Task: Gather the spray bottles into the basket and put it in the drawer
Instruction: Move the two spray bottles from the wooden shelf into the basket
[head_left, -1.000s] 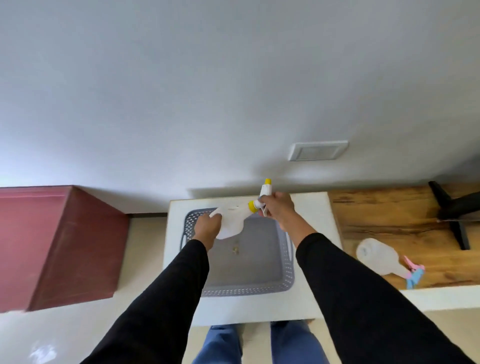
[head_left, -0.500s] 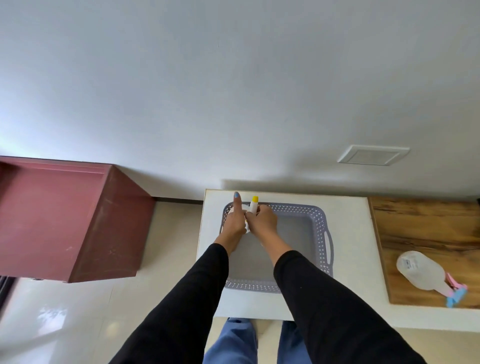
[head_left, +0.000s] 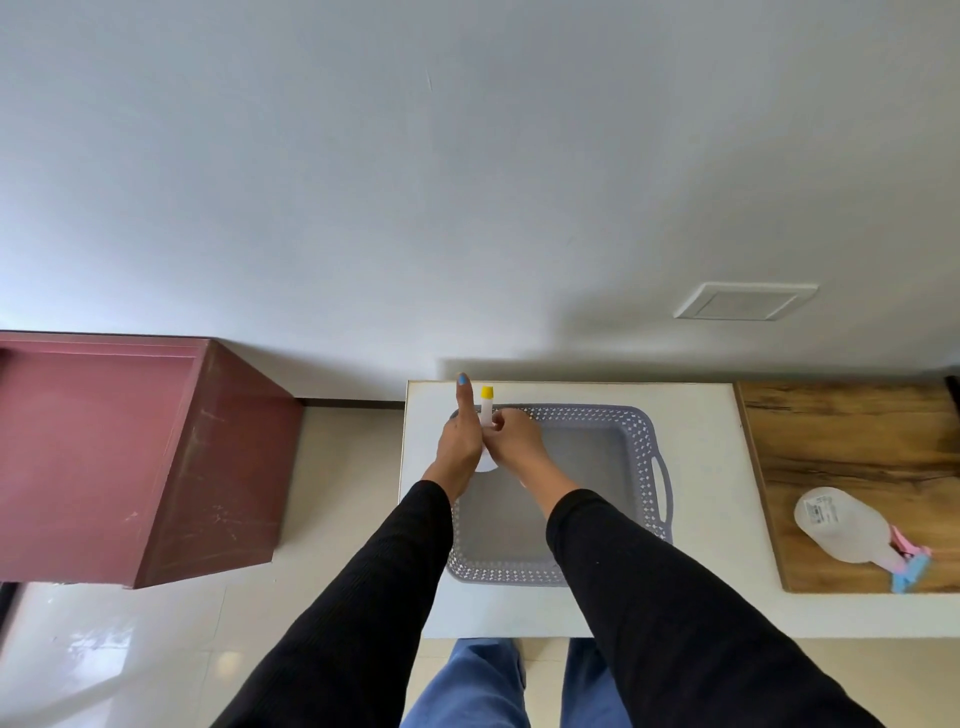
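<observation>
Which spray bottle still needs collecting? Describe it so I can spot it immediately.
Look to the wooden board on the right end of the white counter, past the grey basket. The spray bottle lies there on its side, alone. Its trigger head is pink and blue, unlike the yellow-tipped bottle in the hands.

Grey-lilac basket (head_left: 644, 462) with a pattern of small white-looking perforations along its walls, on a white surface (head_left: 696, 597). Yellow cap on a white bottle (head_left: 487, 410). Translucent, possibly frosted second bottle (head_left: 844, 525), pink and blue at its sprayer, on brown wood-grain board (head_left: 857, 447). Dark red cabinet (head_left: 130, 457). Black sleeves (head_left: 363, 597), blue trousers (head_left: 467, 686). Blue-painted nail on left hand (head_left: 460, 441).
</observation>
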